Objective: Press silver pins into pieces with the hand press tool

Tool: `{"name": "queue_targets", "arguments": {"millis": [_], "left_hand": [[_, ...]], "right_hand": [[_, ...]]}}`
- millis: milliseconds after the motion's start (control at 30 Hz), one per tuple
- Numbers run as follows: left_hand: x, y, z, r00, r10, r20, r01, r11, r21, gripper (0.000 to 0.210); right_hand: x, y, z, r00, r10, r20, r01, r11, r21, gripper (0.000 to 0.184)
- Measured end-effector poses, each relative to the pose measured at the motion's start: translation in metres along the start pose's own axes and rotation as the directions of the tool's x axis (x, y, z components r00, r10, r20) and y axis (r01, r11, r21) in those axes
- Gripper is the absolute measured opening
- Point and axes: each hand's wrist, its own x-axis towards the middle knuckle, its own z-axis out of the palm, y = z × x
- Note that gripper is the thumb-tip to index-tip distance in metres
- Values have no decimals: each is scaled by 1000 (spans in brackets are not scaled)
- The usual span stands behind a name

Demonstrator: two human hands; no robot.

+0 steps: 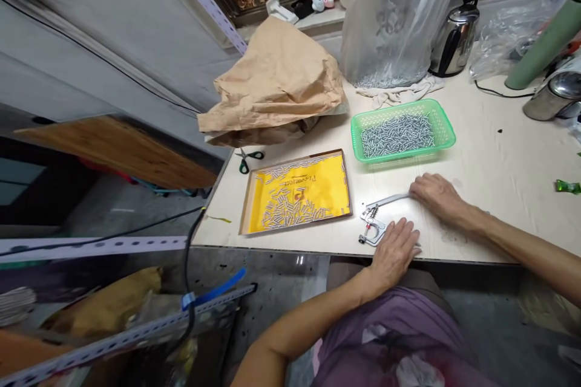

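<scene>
On the table by its front edge lie metal pliers (373, 230) with a C-shaped jaw, a coil spring and a small red part. Fingers stretched out, my left hand (394, 248) rests flat over the pliers' lower handle and the tabletop. My right hand (434, 195) has its fingers curled round the end of the long upper handle, which stands apart from the lower one. Left of the jaw is a shallow cardboard tray (351, 213) with a yellow lining and many small metal pins. Behind my right hand, a green plastic basket (403, 157) contains more small metal pieces.
Scissors (246, 161) lie beside a crumpled brown paper bag (281, 78). At the back stand a clear plastic bag (394, 18), a steel kettle (456, 36) and a green post (540, 48). A green wrapper (567, 187) lies far right.
</scene>
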Motion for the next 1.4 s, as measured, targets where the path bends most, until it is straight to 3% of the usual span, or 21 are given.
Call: {"name": "queue_targets", "arguments": {"millis": [133,200,267,367,467,567,667,733,800,867,900,967,1033,1133,1233,1300,1400], "left_hand": [[2,1,1,998,-34,-51,33,999,-26,41],[1,0,5,999,-40,-7,39,998,-49,39],[-1,-3,11,995,-56,81,62,996,-68,35],[-6,-7,22,983,-99,157,111,991,-73,41],[-7,-9,28,979,-119,165,131,989,-68,47],[-4,-7,27,971,-98,219,111,993,-50,42],[0,-3,17,988,-24,154,31,999,-42,40],[1,-7,4,998,58,23,-57,998,-26,39],[-2,-23,-17,987,95,-128,-92,995,33,35],[-7,-54,-46,966,19,-259,13,992,124,30],[-9,-73,-62,953,-69,-295,122,979,166,28],[-12,-116,-95,901,-304,-308,385,888,250,26],[-14,-153,-122,829,-496,-261,558,766,319,25],[-14,-188,-145,787,-611,-88,590,703,398,25],[-16,-200,-147,778,-627,46,545,709,447,26],[-19,-202,-144,781,-621,67,532,717,450,25],[-25,-205,-143,786,-618,-9,573,722,388,23]], "right_hand": [[23,-16,-8,998,-26,-62,23,998,-62,17],[28,-40,-8,983,-181,-1,181,983,14,20],[29,-66,-2,937,-340,80,321,929,182,23],[31,-91,17,924,-364,117,302,883,360,26],[37,-99,33,929,-356,104,287,867,409,28],[47,-102,32,907,-415,74,343,828,444,23],[55,-101,9,887,-434,-160,455,757,468,22],[62,-91,-15,852,-299,-429,490,744,454,20],[70,-69,-40,774,-130,-620,451,800,395,14],[80,-37,-60,720,-31,-693,335,890,308,13],[83,-21,-67,711,-10,-703,269,928,259,15],[84,6,-71,728,44,-684,90,983,159,24],[76,19,-65,765,92,-637,-48,995,86,34],[47,9,-45,831,75,-551,-36,996,82,40],[12,-13,-25,888,22,-460,65,983,173,37],[-7,-25,-16,916,9,-402,92,968,232,35],[-27,-35,-6,946,20,-325,84,950,302,33]]}}
